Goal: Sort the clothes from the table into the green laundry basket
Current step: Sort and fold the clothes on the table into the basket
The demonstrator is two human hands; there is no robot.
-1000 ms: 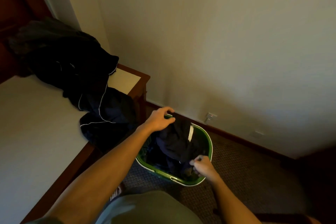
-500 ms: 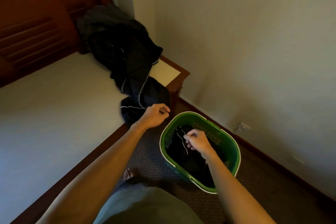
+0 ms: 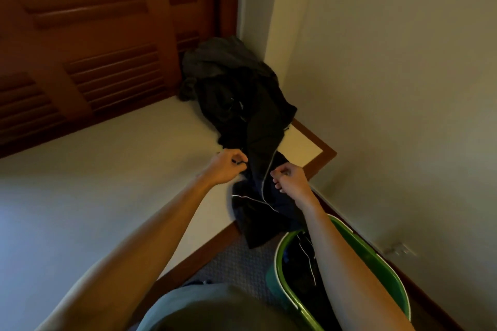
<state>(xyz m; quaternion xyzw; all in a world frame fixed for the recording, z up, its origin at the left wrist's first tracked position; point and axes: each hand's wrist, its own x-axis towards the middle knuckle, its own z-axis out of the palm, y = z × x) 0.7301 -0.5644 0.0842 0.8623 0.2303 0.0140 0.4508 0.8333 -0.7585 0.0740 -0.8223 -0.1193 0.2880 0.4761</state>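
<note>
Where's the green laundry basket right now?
In the head view the green laundry basket sits at lower right, on the carpet beside the table's corner, under the right forearm, with dark clothes inside.

Walls: plain pale wall (image 3: 390, 88) on the right, meeting a corner behind the table.
Shutters: dark reddish-brown louvred wooden panels (image 3: 88, 35) along the table's far edge.
Table: pale top with a brown wooden rim (image 3: 326, 154), right corner near the wall.
Floor: grey textured carpet (image 3: 239, 263); brown skirting (image 3: 419, 287) at the wall's foot.
Socket: low on the right wall (image 3: 399, 249).
Light: dim, warm.
</note>
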